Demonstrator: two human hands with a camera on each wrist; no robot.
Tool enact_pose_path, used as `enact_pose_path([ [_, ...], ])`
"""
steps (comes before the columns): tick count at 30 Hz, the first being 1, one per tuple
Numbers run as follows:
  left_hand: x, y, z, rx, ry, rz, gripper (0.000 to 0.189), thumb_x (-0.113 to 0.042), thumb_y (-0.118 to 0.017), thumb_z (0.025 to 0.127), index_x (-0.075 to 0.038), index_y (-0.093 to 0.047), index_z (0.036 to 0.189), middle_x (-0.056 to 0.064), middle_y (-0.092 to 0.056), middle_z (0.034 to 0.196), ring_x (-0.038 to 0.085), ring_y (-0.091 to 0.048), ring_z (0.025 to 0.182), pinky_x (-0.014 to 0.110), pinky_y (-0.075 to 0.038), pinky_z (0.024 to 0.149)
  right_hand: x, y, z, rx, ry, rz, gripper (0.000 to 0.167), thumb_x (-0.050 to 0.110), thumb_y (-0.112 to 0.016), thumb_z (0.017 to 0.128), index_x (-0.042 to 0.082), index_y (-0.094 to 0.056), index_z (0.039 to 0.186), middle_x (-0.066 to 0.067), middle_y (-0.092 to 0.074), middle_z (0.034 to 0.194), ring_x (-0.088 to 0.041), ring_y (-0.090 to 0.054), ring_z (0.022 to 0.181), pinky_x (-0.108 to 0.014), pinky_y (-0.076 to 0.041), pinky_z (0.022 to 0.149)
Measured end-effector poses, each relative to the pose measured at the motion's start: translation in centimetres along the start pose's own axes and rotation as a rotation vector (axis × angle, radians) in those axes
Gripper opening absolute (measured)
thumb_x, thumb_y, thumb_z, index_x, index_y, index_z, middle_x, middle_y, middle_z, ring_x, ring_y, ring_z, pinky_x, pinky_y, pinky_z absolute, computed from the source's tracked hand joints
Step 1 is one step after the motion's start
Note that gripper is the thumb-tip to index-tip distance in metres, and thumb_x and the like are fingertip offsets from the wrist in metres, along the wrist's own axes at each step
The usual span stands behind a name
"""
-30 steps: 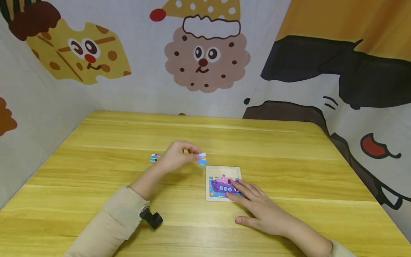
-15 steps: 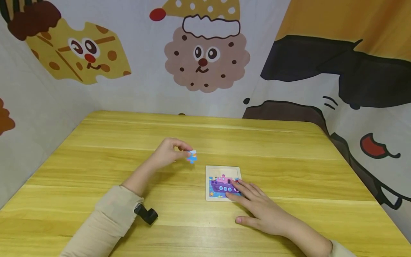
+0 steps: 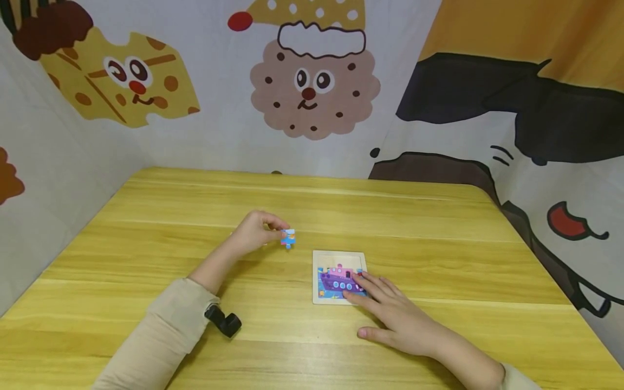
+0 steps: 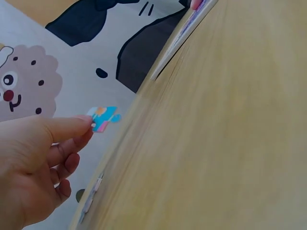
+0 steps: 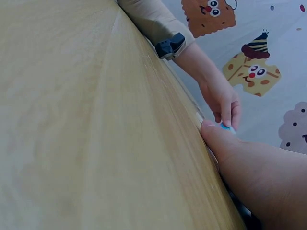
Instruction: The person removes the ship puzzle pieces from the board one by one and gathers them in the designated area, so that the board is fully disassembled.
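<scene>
My left hand (image 3: 255,233) pinches a small jigsaw piece (image 3: 288,238) between thumb and fingers, held above the table to the left of the puzzle. The piece is blue with white, orange and pink, and its knob shows in the left wrist view. A square puzzle tray (image 3: 315,279) with a pale frame lies flat in front of me. Its lower part holds a purple and pink ship picture (image 3: 336,281); along the top, bare board shows. My right hand (image 3: 395,314) rests with spread fingers on the tray's right side, covering part of it.
Flat loose pieces (image 4: 90,201) lie on the table beneath my left hand, mostly hidden by it in the head view. The wooden table (image 3: 273,346) reaches back to a cartoon-printed curtain (image 3: 219,146). A black device (image 3: 224,320) is strapped to my left wrist.
My left hand has moved left, away from the tray, carrying the jigsaw piece, and now hides the loose pieces. In the last half second it has barely shifted. The right hand stays put.
</scene>
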State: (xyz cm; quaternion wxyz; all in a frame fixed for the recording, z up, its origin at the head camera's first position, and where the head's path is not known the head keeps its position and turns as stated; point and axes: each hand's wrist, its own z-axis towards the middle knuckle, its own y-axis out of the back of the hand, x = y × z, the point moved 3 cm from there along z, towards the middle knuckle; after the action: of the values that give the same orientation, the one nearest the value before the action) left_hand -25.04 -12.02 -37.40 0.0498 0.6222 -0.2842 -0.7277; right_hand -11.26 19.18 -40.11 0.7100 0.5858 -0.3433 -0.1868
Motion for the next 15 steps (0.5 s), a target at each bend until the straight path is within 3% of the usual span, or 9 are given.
enact_pose_path([
  [9,0.93,-0.21,0.48,-0.005,0.001,0.08,0.01,-0.008,-0.072,0.086,-0.008,-0.075,0.096,0.001,-0.067,0.087,0.021,-0.054,0.076,0.03,-0.046,0.061,0.1,0.13,0.1,0.015,-0.016,0.009,0.065,0.056,-0.048,0.094,0.033,-0.028,0.151,0.0,-0.012,0.159,-0.027,-0.01,0.144,-0.042,-0.003,0.112],
  [15,1.01,-0.36,0.59,-0.026,-0.047,0.138,0.01,-0.006,-0.071,0.086,-0.006,-0.074,0.095,0.002,-0.067,0.089,0.02,-0.055,0.079,0.033,-0.047,0.068,0.12,0.11,0.09,0.017,-0.019,0.016,0.065,0.056,-0.048,0.094,0.033,-0.028,0.151,0.0,-0.012,0.159,-0.027,-0.01,0.144,-0.039,0.0,0.113],
])
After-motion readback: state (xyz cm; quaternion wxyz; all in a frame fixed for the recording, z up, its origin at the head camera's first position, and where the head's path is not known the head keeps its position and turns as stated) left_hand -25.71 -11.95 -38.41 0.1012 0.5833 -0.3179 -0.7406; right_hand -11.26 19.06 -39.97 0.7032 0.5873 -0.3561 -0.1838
